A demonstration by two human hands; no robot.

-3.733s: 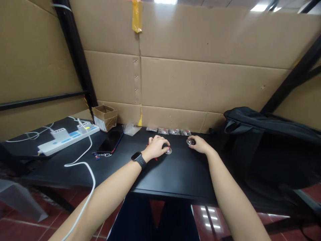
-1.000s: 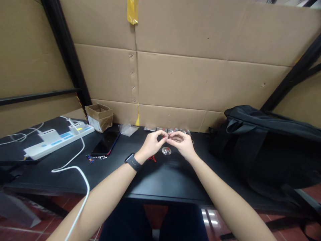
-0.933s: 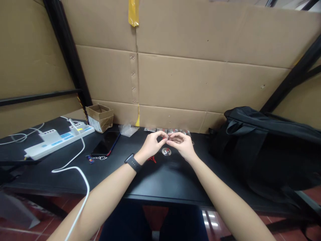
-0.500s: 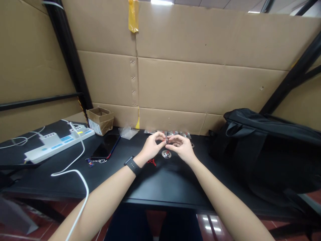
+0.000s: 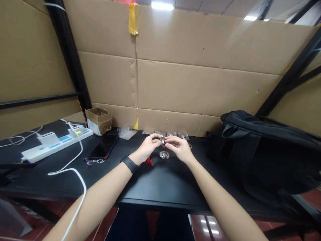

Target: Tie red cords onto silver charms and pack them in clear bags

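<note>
On the black bench [image 5: 175,180], well to the right of the hands, lies a black bag [image 5: 263,147]. The left hand [image 5: 148,147] and the right hand [image 5: 178,149] meet above the bench, both pinching one small metal disc [image 5: 163,141]. It seems the step of joining or twisting this piece. Just below them a second disc [image 5: 164,155] rests; beside it a red string [image 5: 149,162]. The next move needs a careful finger grip.

Head cam looks fwd/down, desk [image 5: 75,174] near, cardboard wall [image 5: 200,83] behind.
</note>
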